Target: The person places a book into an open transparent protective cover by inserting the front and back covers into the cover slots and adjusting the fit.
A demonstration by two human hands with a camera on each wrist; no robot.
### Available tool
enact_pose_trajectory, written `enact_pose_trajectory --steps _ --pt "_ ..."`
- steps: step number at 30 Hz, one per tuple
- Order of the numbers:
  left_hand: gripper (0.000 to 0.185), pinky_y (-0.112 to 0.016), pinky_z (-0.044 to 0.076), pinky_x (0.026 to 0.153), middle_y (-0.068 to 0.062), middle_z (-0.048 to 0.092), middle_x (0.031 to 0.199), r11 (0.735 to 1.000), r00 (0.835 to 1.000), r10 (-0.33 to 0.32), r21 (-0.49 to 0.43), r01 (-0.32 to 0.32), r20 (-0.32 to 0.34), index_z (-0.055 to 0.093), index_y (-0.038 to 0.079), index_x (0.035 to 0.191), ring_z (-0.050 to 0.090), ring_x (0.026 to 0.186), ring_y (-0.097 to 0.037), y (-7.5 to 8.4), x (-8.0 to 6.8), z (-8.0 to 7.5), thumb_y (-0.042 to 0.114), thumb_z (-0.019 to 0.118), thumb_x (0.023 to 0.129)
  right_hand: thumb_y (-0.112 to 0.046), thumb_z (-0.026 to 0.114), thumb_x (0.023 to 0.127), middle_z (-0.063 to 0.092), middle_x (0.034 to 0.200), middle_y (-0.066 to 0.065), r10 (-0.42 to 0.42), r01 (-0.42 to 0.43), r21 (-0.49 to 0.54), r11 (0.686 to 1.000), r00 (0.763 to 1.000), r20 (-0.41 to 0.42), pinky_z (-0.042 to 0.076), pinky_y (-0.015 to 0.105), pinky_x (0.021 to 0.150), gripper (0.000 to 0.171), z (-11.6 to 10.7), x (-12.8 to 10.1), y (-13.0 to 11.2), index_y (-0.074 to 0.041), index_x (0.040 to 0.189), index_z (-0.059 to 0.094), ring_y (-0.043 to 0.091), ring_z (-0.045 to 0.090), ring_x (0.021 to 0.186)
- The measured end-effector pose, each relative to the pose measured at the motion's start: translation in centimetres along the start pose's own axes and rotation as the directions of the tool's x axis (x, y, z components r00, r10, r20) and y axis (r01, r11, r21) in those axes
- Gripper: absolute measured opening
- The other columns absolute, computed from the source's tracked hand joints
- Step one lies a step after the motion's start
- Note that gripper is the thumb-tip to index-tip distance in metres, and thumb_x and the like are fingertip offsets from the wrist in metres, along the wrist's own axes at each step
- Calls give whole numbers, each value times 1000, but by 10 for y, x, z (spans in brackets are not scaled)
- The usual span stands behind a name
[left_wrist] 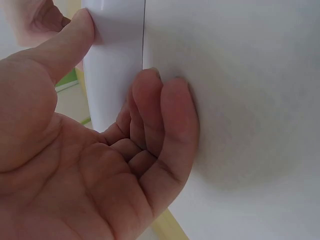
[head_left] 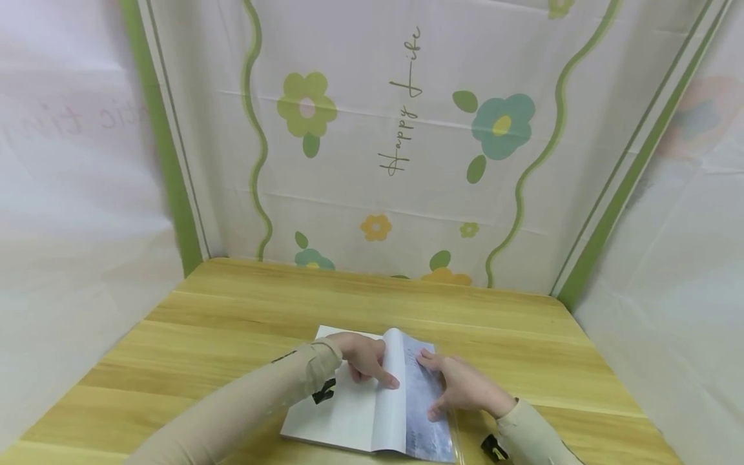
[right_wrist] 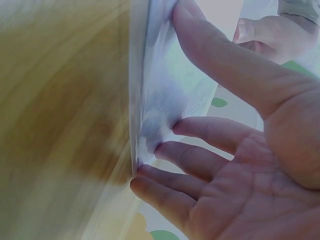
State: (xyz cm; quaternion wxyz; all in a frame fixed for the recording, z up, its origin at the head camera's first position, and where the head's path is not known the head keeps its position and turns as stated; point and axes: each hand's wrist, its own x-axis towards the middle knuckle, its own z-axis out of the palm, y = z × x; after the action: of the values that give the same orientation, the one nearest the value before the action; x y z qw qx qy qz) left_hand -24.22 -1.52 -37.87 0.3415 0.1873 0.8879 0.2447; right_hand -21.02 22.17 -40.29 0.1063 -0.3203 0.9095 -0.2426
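A book (head_left: 343,416) lies spread on the wooden table, its white page facing up at the left. Along the middle runs a white curled strip of paper (head_left: 389,420), beside a blue-grey printed sheet (head_left: 424,413) with faint lettering. My left hand (head_left: 366,360) reaches over the white page; its thumb (left_wrist: 70,45) presses the curled strip while the bent fingers rest on the page. Over the printed sheet, my right hand (head_left: 465,385) is spread, its fingertips (right_wrist: 182,125) touching the surface near its outer edge. A thin clear plastic edge (head_left: 456,439) shows along that side.
The wooden table (head_left: 232,323) extends around the book on both sides and behind it. A white curtain (head_left: 349,174) with printed flowers hangs at the table's back edge, and pale cloth (head_left: 75,226) hangs at both sides. Dark buckles (head_left: 494,447) dangle from the sleeves.
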Motion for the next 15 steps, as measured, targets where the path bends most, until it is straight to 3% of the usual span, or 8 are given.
enact_pose_trajectory --steps 15 --pt "42 -24 39 47 -4 47 71 1000 999 12 -1 -12 -31 50 6 95 39 50 -10 -1 -2 4 41 73 89 -24 94 59 43 143 28 -33 33 -21 999 999 -2 35 58 104 96 1 1 3 9 137 50 47 42 129"
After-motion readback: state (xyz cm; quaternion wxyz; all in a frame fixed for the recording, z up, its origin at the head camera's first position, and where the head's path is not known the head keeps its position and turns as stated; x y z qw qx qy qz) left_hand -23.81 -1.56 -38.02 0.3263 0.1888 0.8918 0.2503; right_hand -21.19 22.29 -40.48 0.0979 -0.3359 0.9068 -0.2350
